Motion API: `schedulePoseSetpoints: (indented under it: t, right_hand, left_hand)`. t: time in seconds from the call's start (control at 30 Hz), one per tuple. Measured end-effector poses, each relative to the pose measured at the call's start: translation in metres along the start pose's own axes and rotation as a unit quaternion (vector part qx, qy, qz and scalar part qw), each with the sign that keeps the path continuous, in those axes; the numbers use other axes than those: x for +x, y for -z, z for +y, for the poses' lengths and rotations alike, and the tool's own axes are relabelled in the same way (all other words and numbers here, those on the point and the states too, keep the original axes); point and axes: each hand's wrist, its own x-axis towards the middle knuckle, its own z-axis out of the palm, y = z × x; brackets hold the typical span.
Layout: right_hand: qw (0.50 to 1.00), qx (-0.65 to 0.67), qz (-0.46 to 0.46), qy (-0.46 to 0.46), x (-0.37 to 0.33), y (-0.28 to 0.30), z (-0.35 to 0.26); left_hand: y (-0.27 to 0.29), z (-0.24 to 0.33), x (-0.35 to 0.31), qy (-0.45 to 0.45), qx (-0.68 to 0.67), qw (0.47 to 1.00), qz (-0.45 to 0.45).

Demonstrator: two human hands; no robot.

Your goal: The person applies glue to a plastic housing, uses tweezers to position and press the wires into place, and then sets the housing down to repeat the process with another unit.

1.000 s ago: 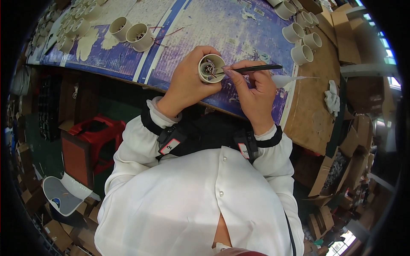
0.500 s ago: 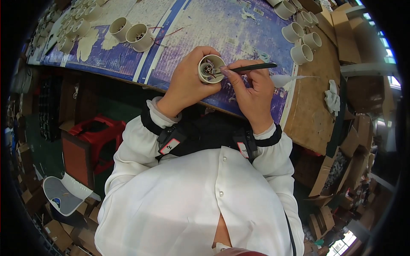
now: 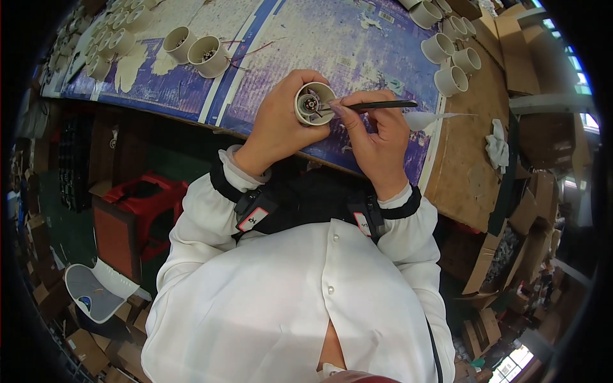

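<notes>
My left hand is wrapped round a cream cylindrical housing, its open end facing up. Inside sits a small round motor-like part with a dark centre. A slim tool with a dark handle, perhaps tweezers or a small screwdriver, is pinched between the thumb and fingers of my right hand. Its tip reaches over the rim into the housing, beside the round part; my fingers partly hide the tip. Both hands are above the near edge of the worktable.
Two similar housings with thin wires stand at the upper left, and several more crowd behind them. Another group is at the upper right. The worktable has a worn blue-and-white cover. A crumpled white cloth lies on its right edge.
The tool's handle has shifted slightly right and tilted a little lower at its far end. My left hand and the housing have hardly moved.
</notes>
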Motion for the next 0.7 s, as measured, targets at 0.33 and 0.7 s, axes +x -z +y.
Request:
schedulePoseSetpoints:
  t: [0.33, 0.7]
  right_hand:
    - [1.0, -0.008, -0.01, 0.023, 0.001, -0.002, 0.003]
    - [1.0, 0.008, 0.018, -0.021, -0.007, -0.013, 0.002]
  left_hand:
    - [-0.001, 0.0, 0.0, 0.005, -0.012, 1.0, -0.005]
    - [-0.003, -0.005, 0.0, 0.004, -0.01, 1.0, 0.011]
